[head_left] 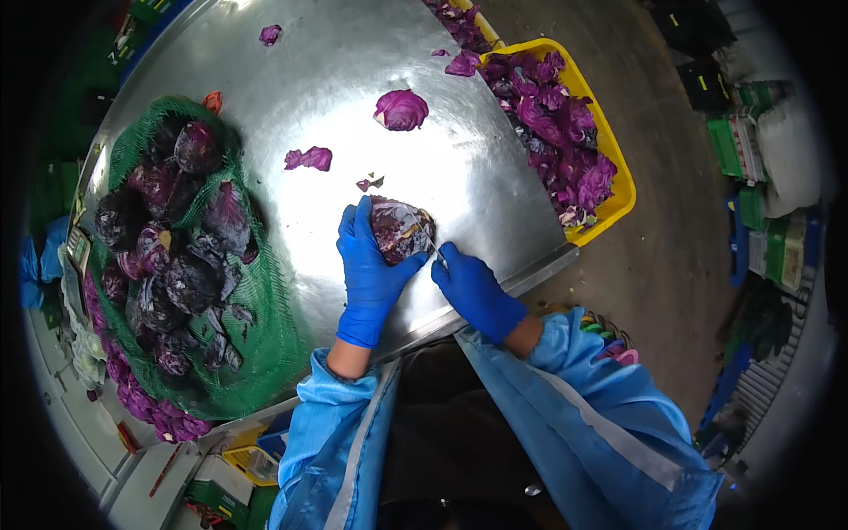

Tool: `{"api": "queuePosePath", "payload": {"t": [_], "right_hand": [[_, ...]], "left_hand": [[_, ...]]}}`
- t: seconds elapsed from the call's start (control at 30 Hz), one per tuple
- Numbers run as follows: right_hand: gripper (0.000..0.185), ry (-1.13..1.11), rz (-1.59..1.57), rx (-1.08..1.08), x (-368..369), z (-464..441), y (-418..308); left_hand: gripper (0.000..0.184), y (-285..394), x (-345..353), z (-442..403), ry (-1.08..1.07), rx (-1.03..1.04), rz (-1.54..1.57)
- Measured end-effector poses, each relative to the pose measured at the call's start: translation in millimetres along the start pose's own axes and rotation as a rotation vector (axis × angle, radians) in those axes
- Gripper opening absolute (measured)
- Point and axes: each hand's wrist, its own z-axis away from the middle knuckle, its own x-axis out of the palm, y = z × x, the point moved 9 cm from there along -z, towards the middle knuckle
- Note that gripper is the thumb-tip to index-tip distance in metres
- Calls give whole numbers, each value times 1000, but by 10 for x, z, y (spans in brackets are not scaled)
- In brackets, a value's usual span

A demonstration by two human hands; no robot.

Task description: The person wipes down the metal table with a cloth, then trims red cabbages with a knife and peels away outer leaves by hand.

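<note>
On the metal table (309, 53), a red cabbage (402, 228) with dark, mottled outer leaves lies near the front edge. My left hand (371, 269), in a blue glove, grips it from the left, fingers along its far side and thumb at its near side. My right hand (477, 291), also gloved in blue, is closed at the cabbage's right side around a small knife (433, 245). Only the thin blade shows, its tip against the cabbage; the handle is hidden in the fist. Small leaf scraps (371, 184) lie just beyond the cabbage.
A green net bag (265, 353) with several dark cabbages lies at the left. Loose purple leaves (402, 110) are scattered farther back. Beyond the table's right edge stands a yellow crate (621, 163) full of purple leaves, with another yellow container (488, 28) behind it.
</note>
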Motion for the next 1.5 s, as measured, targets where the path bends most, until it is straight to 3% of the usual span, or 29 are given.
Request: {"api": "queuePosePath", "payload": {"t": [0.07,0.17,0.33,0.4,0.47,0.57,0.63,0.7,0.77,0.8,0.87,0.9,0.93,0.97,1.03,1.07,1.1,1.17,1.2,1.27,1.33,1.43,1.5], "right_hand": [[28,-135,-25,100,168,-134,131],[33,-134,78,168,345,-347,237],[41,-160,151,235,305,-260,224],[51,-1,-249,80,186,-184,133],[63,0,-514,0,41,-80,-5],[67,106,-539,-194,-190,111,-268],[73,140,-277,-228,-317,265,-487],[66,137,-318,-105,-231,173,-165],[62,162,-786,268,-88,-113,709],[63,333,-621,76,-302,-270,965],[67,469,-311,39,-806,-316,1160],[70,439,-178,188,-1082,-244,1065],[70,438,-182,189,-1200,-182,913],[70,464,31,226,-1340,-104,764],[68,451,287,185,-1353,10,337],[67,415,323,114,-1148,60,46],[63,367,-199,-225,-717,28,-18],[62,-62,-280,-241,-337,6,-570],[58,89,-193,-478,-277,-31,-702],[56,45,-187,-437,-185,-71,-623],[51,-67,-136,-297,-289,-29,-756],[44,-159,15,-357,-235,-256,-833],[36,-95,49,-410,-284,-505,-862]], "left_hand": [[109,46,-8,13,16,34,0],[103,11,-67,36,95,48,-11],[108,-73,-72,84,96,71,45],[103,-173,-81,129,64,65,525],[100,-245,-75,222,22,14,620],[95,-419,16,292,11,-217,812],[90,-307,71,332,35,-257,897],[87,-443,88,362,81,-208,787],[85,-515,-35,432,174,-132,611],[85,-521,-79,476,184,-118,669],[84,-551,-110,510,162,-81,782],[83,-557,-150,507,156,-66,818],[83,-578,-149,479,118,-62,787],[83,-555,-190,433,119,-59,788],[85,-289,-88,351,-158,77,656],[90,-177,-90,293,-189,252,510],[93,-33,-100,276,-229,308,366],[94,-151,-76,304,-168,175,567],[94,-243,-88,370,-134,31,552],[94,-364,-66,528,-89,-178,631],[94,-367,-51,535,-82,-109,536],[93,-395,-98,494,-108,-146,546],[87,-365,-129,470,-149,-122,558]]}}
